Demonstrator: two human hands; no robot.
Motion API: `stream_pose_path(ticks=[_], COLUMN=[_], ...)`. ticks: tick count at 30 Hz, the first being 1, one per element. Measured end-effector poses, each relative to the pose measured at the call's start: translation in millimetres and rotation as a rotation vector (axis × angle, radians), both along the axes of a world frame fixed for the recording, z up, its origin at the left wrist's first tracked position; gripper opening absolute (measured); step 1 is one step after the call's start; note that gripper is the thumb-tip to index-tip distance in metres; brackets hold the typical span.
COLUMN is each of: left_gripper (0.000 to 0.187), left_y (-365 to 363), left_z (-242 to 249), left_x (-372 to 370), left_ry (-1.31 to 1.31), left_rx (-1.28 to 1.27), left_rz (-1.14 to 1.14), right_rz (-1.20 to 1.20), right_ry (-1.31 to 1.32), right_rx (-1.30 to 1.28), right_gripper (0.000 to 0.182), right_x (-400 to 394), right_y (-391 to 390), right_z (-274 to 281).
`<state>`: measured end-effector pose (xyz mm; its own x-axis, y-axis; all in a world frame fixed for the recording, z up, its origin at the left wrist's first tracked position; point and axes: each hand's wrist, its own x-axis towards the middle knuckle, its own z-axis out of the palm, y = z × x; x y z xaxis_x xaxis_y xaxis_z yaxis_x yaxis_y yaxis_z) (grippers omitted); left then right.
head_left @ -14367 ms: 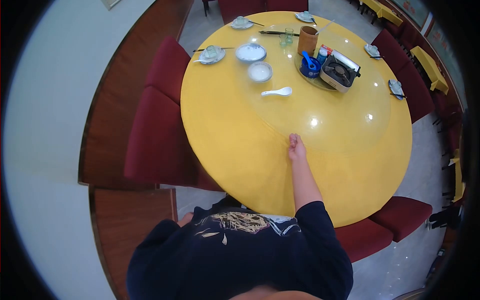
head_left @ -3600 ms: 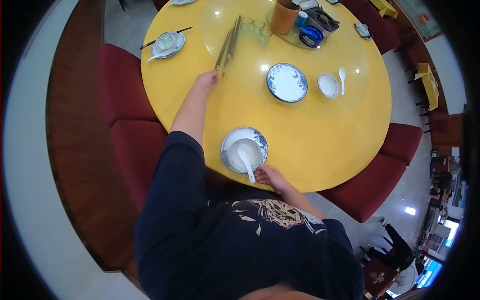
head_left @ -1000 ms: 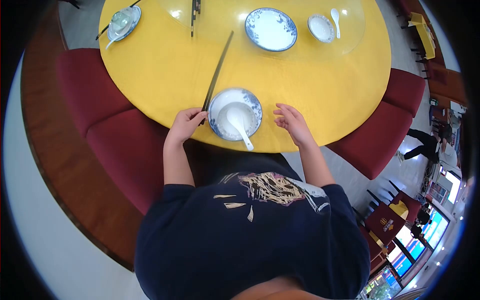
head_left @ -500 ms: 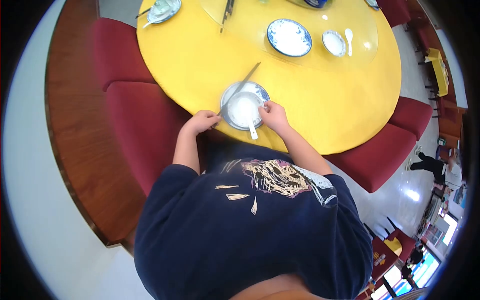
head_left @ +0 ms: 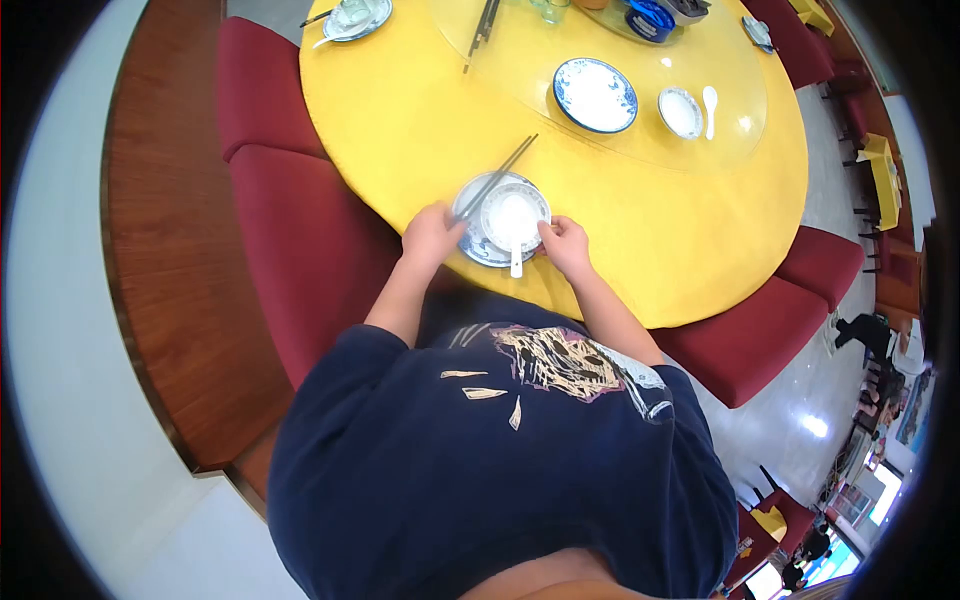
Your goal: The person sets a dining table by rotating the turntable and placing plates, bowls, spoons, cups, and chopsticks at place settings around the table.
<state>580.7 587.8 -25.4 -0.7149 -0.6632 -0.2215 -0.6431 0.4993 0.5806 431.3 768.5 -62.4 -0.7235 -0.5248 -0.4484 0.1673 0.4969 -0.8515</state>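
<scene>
A blue-and-white plate (head_left: 483,251) lies at the near edge of the yellow round table. On it stands a small white bowl (head_left: 530,203) with a white spoon (head_left: 516,258) in it, its handle toward me. My left hand (head_left: 434,234), at the plate's left side, is closed round the near end of a pair of dark chopsticks (head_left: 510,163), which slant over the plate, left of the bowl. My right hand (head_left: 565,246) pinches the bowl's right rim.
The glass turntable (head_left: 690,150) bears a blue-rimmed plate (head_left: 595,95), a small bowl (head_left: 681,113), a spoon (head_left: 710,111), dark chopsticks (head_left: 482,35) and a blue container (head_left: 650,20). Red chairs (head_left: 300,240) stand around the yellow table (head_left: 400,130). A person (head_left: 868,335) is far right.
My left hand has moved up and inward with the chopsticks, from the table edge to the plate's side. The spoon's handle now points more straight toward me. The view has shifted slightly.
</scene>
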Motion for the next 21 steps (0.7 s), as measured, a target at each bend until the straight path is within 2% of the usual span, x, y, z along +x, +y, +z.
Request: stream_pose_path(ticks=[2, 9, 15, 18, 21], left_gripper=[0.023, 0.021, 0.021, 0.021, 0.021], left_y=[3, 5, 6, 7, 6], left_z=[0, -6, -7, 0, -7], left_x=[-2, 4, 0, 1, 6], left_ry=[-0.001, 0.065, 0.041, -0.033, 0.006], left_rx=[-0.015, -0.031, -0.038, 0.040, 0.004], left_rz=[0.034, 0.057, 0.034, 0.068, 0.046], right_rz=[-0.019, 0.006, 0.055, 0.073, 0.052], right_ry=[-0.031, -0.044, -0.053, -0.040, -0.019], right_rx=[-0.022, -0.029, -0.068, -0.059, -0.025], right_gripper=[0.024, 0.025, 0.024, 0.024, 0.024], right_x=[-1, -4, -3, -2, 1], right_y=[-2, -10, -6, -3, -5], right_z=[1, 16, 11, 10, 8])
